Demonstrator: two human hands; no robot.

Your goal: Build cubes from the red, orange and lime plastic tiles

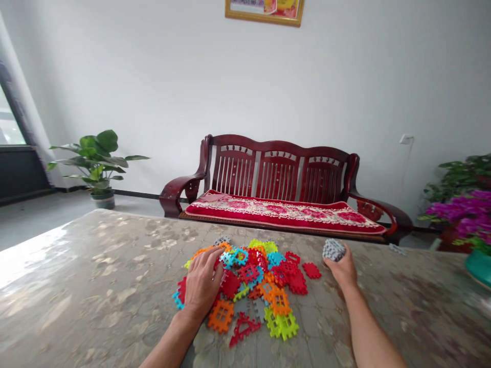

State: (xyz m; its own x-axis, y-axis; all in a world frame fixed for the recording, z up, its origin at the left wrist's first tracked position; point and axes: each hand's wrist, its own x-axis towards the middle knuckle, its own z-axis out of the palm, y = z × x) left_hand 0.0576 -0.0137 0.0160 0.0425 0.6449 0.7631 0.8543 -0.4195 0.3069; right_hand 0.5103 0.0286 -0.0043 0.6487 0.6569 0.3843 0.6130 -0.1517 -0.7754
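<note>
Left hand (203,281): fingers loosely bent over left side of heaped multicoloured plastic notched-edge pieces (249,273); cannot tell whether gripping any. Right hand (344,266): fingers closed round grey plastic notched block stack (333,250), right of heap, above patterned shiny tabletop (115,286).

From where I stand, the left grip (202,282) and right grip (344,268) are bare, as are the forearms (370,322), narrowing toward the wrists (350,287).

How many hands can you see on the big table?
2: the left hand is over the left side of the colourful pieces, and the right hand holds grey pieces right of them. Neither is hidden.
</note>
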